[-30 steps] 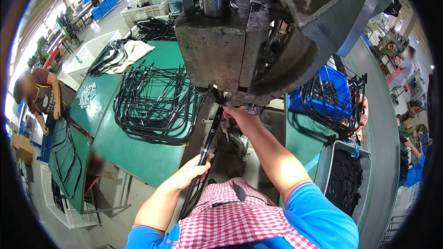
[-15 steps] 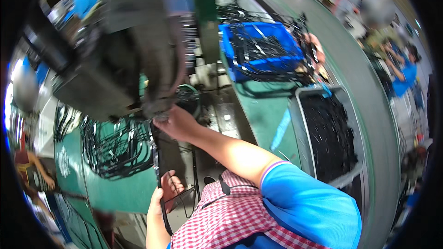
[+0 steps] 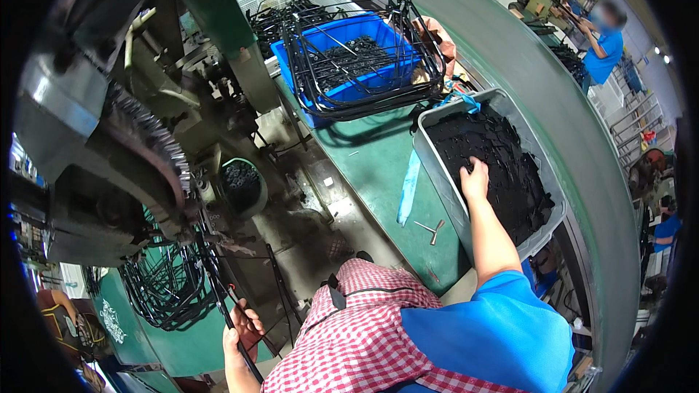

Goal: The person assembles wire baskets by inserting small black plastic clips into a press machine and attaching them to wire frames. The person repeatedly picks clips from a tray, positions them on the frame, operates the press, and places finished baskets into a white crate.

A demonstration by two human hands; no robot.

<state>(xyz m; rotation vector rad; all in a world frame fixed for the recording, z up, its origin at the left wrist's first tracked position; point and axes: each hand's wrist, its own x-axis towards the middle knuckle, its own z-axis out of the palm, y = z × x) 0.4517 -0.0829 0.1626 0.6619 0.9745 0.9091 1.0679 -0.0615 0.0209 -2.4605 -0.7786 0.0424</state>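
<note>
My left hand (image 3: 246, 326), at the lower left, is closed round a thin black metal bar (image 3: 218, 287). The bar slants up to the dark machine head (image 3: 120, 196), where its upper end meets the tooling. My right hand (image 3: 475, 180) reaches into a grey plastic bin (image 3: 445, 189) on the right. Its thumb and fingers are apart, with the tips among flat black pieces (image 3: 513, 196). No lifted piece shows in them.
Black wire frames (image 3: 164, 284) lie heaped on the left green table. A blue crate (image 3: 349, 91) of small dark parts carries another black frame (image 3: 331, 109). A T-shaped tool (image 3: 435, 231) lies beside the bin. A green conveyor (image 3: 575, 145) curves past on the right.
My right hand has left the machine head and moved right into the grey bin. My left hand still holds the black bar. The view has swung to the right.
</note>
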